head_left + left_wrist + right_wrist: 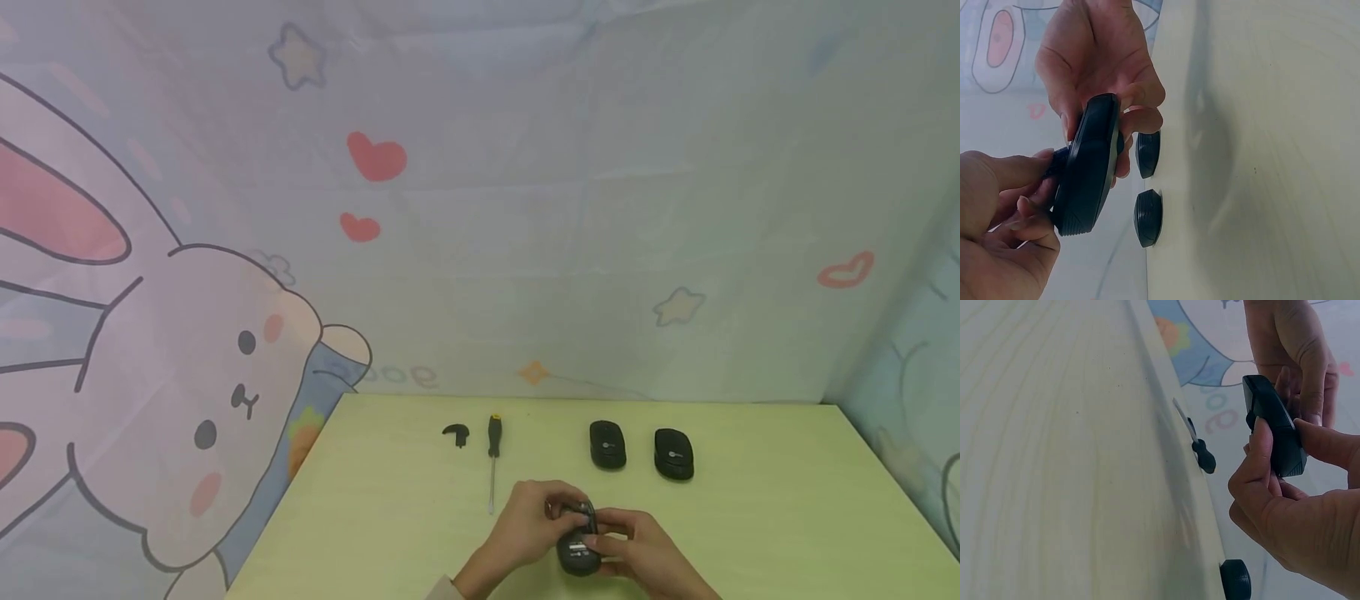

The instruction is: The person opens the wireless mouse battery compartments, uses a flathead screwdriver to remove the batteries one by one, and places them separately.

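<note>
Soft, diffuse light falls across a yellow-green table [765,517] before a muted, slightly hazy bunny-print backdrop [510,283], dimmer toward the right. Markings on the black computer mouse [576,560] are too small to read. Both wrist views run darker and cooler, a broad, blurry shadow [1210,144] streaking the pale tabletop in the left one.

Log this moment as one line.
left hand: grips mouse | right hand: grips mouse, raised | table: screwdriver, black piece, two other mice
</note>
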`<control>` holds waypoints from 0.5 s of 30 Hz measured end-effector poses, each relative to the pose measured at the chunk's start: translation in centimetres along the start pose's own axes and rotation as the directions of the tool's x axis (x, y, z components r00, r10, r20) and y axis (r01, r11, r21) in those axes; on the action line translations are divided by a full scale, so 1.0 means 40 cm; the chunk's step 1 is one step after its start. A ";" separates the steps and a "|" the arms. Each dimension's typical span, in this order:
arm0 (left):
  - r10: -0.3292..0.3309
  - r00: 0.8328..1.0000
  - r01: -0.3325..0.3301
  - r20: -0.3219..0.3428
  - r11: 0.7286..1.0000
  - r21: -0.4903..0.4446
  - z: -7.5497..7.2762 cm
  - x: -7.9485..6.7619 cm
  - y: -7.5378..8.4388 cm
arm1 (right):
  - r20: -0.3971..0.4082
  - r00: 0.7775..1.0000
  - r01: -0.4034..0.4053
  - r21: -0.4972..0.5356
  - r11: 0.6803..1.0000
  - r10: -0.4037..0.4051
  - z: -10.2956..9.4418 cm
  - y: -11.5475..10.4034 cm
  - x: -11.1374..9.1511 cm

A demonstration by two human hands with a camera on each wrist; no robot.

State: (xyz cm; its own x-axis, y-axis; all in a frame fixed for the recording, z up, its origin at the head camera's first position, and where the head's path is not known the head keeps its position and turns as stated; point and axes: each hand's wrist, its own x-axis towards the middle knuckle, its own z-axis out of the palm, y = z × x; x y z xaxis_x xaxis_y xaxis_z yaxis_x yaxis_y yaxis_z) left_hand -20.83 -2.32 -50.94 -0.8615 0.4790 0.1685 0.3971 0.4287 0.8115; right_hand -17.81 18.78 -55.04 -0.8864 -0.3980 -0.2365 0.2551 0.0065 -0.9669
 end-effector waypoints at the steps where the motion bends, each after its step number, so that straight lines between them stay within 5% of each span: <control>1: 0.001 1.000 -0.001 0.001 1.000 0.002 -0.001 0.000 0.000 | 0.002 1.000 0.000 0.000 1.000 0.000 0.001 0.000 0.000; 15: 0.015 0.996 -0.016 -0.093 1.000 -0.008 -0.033 0.000 0.006 | -0.009 1.000 -0.016 0.001 1.000 0.016 0.008 0.004 0.006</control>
State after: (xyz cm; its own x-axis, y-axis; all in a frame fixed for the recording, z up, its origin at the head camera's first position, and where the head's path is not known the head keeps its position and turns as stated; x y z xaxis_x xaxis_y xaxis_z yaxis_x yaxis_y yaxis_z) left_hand -21.14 -3.23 -49.98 -0.8810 0.4120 0.2325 0.4086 0.4150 0.8129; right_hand -17.85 18.40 -55.22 -0.8855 -0.3899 -0.2526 0.2696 0.0115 -0.9629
